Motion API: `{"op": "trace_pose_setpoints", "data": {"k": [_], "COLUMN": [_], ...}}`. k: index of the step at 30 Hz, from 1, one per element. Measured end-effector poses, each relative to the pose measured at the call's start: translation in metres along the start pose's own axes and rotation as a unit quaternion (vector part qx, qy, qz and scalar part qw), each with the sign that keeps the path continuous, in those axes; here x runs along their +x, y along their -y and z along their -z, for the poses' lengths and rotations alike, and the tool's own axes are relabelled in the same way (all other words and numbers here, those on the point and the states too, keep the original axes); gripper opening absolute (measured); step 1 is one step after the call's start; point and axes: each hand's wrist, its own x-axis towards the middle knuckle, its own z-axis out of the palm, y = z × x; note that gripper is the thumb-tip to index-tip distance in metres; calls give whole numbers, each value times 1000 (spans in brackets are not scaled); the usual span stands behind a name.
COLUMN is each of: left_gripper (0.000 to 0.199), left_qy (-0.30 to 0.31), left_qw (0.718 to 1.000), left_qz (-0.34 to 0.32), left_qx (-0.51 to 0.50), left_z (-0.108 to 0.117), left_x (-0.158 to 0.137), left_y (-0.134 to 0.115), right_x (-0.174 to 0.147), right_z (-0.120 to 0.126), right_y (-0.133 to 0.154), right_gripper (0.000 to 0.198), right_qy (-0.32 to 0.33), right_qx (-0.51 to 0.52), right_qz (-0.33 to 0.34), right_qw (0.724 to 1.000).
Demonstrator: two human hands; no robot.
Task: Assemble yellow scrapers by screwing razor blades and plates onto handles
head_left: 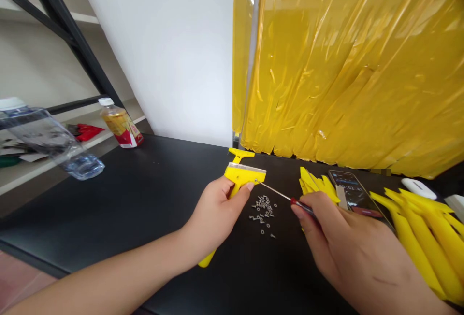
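Observation:
My left hand (217, 208) is closed round a yellow scraper (241, 176) with a metal blade along its far edge; the handle's end shows below my wrist. In my right hand (344, 242) is a screwdriver (277, 191) with a dark red and black handle. Its tip touches a small screw at the right side of the scraper's head. Loose screws and nuts (264, 208) lie in a pile on the black table between my hands. Another yellow scraper (241, 154) lies just behind the held one, partly hidden.
At right are stacks of yellow scraper parts (420, 237), a phone (353, 189) and a white case (418, 188). A drink bottle (121, 124) and a large clear bottle (54, 136) stand at left. Yellow plastic film (344, 64) hangs at the back of the table (145, 194).

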Motion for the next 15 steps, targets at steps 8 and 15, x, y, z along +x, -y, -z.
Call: {"op": "trace_pose_setpoints", "data": {"k": [8, 15], "left_gripper": [37, 40], "left_qy": [-3, -4], "left_qw": [1000, 1000], "left_qz": [0, 3], "left_qx": [-1, 0], "left_z": [-1, 0], "left_x": [-2, -2], "left_y": [-3, -2], "right_x": [-2, -4], "right_z": [1, -1], "right_y": [-2, -2], "right_gripper": [26, 26], "right_qy": [10, 12], "right_qx": [11, 4], "right_qz": [5, 3], "right_qw": [1000, 1000]}}
